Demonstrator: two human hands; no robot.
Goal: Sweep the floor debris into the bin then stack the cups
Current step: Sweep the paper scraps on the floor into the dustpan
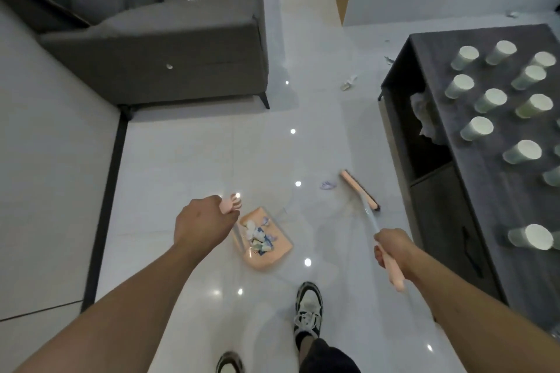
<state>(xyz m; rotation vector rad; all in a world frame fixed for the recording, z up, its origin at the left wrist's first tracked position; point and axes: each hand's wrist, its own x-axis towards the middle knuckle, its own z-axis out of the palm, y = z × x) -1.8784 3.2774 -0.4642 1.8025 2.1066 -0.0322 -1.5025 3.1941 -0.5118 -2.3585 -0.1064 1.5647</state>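
Glossy white floor tiles (188,160) fill the room, dotted with reflected ceiling lights. At the left, the left hand (201,222) has its grip curled tight round the pink top of the long dustpan handle (231,202). Straight below that grip, the pink plastic dustpan (272,247) sits on the floor, holding a heap of white and blue paper scraps (257,236). At the right, the right hand (394,247) has its grip wrapped round the pale pink broom handle (392,272). From that grip the shaft runs forward and down to the pink broom head (359,189), which rests on the floor. Just left of the broom head lies 1 small bluish scrap (327,185). Farther ahead of the broom, more crumpled litter (348,83) lies on the tiles. Right of the broom grip stands the dark grey low desk (485,179), carrying many upturned pale green paper cups (491,100), none stacked. Beyond the left grip stands a grey fabric sofa (151,48). Beneath both grips, 2 sneakers show, the right one (307,309) forward.
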